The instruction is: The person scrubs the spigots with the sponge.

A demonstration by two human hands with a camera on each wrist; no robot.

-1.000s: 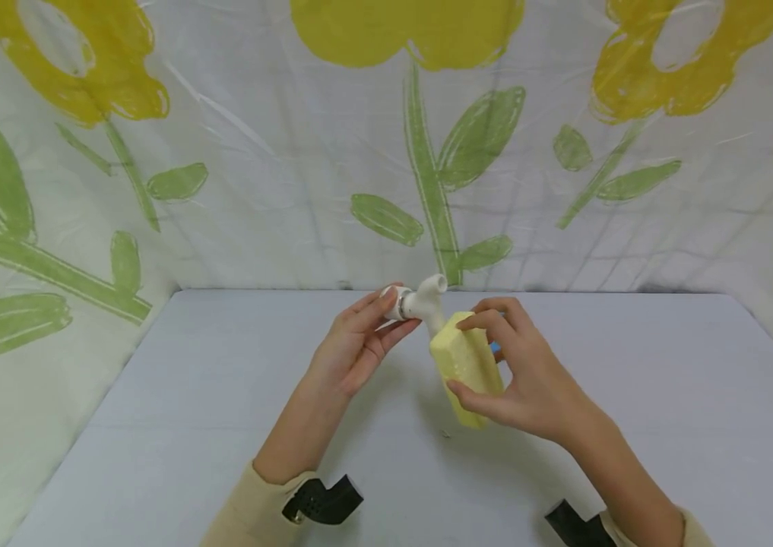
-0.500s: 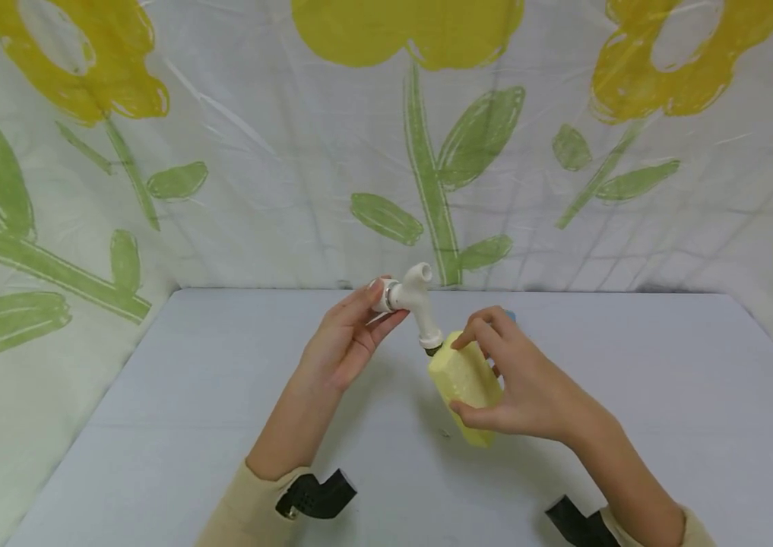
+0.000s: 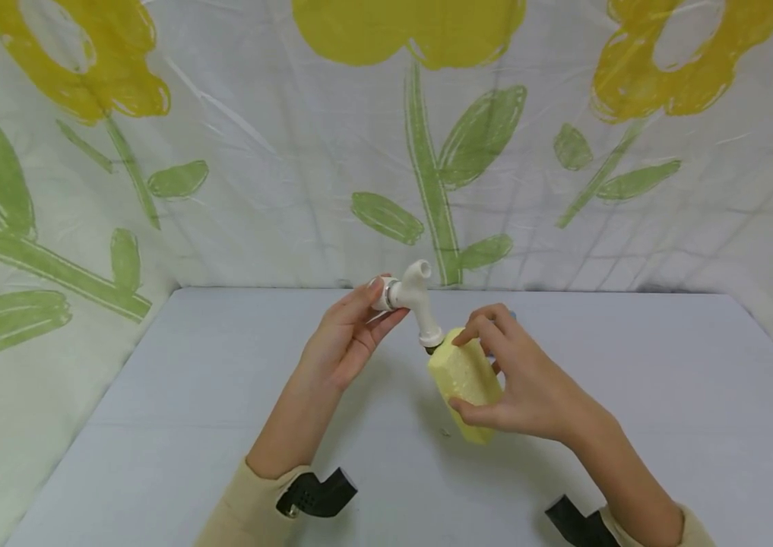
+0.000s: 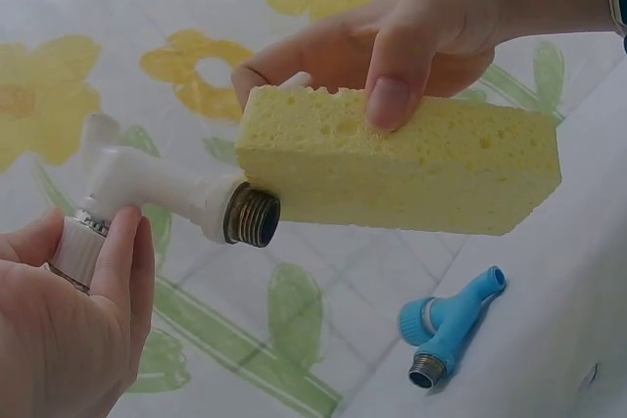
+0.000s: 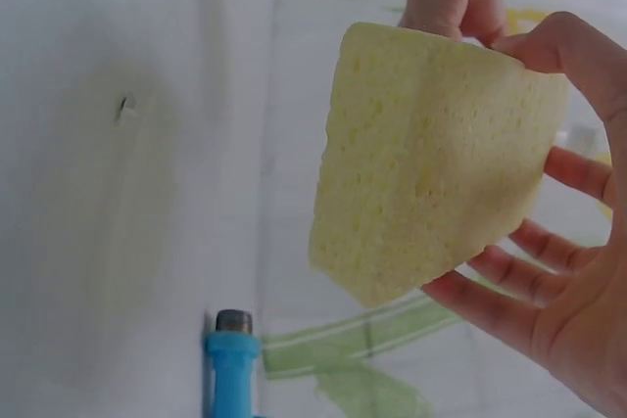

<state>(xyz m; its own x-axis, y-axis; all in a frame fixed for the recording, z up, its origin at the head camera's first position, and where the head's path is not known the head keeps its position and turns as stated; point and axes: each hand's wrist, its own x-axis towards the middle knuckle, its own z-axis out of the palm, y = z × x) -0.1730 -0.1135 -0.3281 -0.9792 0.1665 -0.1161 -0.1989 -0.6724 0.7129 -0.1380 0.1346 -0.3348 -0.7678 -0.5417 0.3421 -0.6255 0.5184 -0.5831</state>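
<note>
My left hand (image 3: 345,342) pinches the ribbed knob of a white plastic faucet (image 3: 416,300) above the table. The faucet's threaded metal end (image 4: 253,214) points toward a yellow sponge (image 3: 464,380). In the left wrist view that end sits right at the sponge's near corner. My right hand (image 3: 519,372) grips the sponge by its edges, thumb on one side and fingers on the other. The right wrist view shows the sponge's broad porous face, which hides the faucet there.
On the table (image 3: 188,456) behind my right hand lies a blue faucet (image 4: 456,325) with a metal threaded end, mostly hidden in the head view. A small mark (image 3: 445,432) shows on the tabletop. A flower-printed sheet (image 3: 256,190) hangs along the back edge.
The white faucet has shifted left and slightly up, showing its threaded end beside the sponge. The sponge has moved slightly down. Little differs over the last half second.
</note>
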